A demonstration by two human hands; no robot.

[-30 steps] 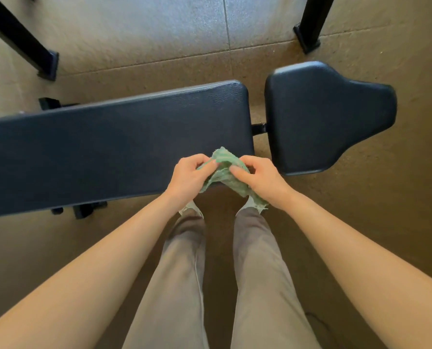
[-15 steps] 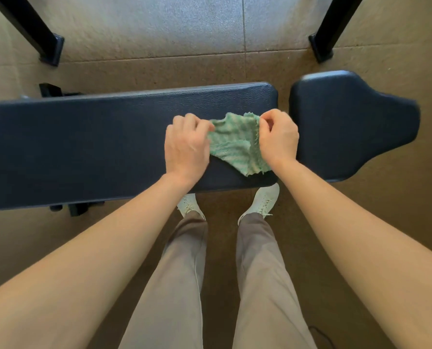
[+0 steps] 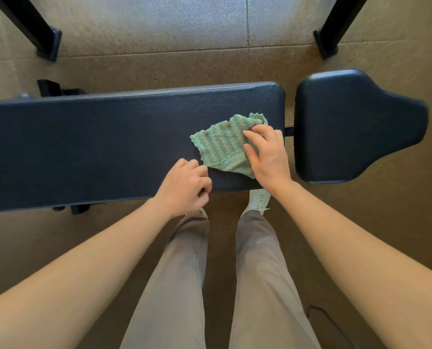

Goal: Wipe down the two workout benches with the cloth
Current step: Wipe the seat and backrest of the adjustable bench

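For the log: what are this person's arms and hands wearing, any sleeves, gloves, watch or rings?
The left forearm and right forearm are bare to the frame edge; no sleeves show. The left hand and right hand wear no gloves, and no watch, bracelet or ring is visible. Lower down: grey-beige trousers and white shoes.

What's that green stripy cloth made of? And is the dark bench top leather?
The cloth looks like soft cotton terry: fuzzy ribbed stripes, frayed wavy edges. The bench pad looks like leather or vinyl over padding: dark, matte, fine pebbly grain, rounded corners. Which one, the picture cannot tell.
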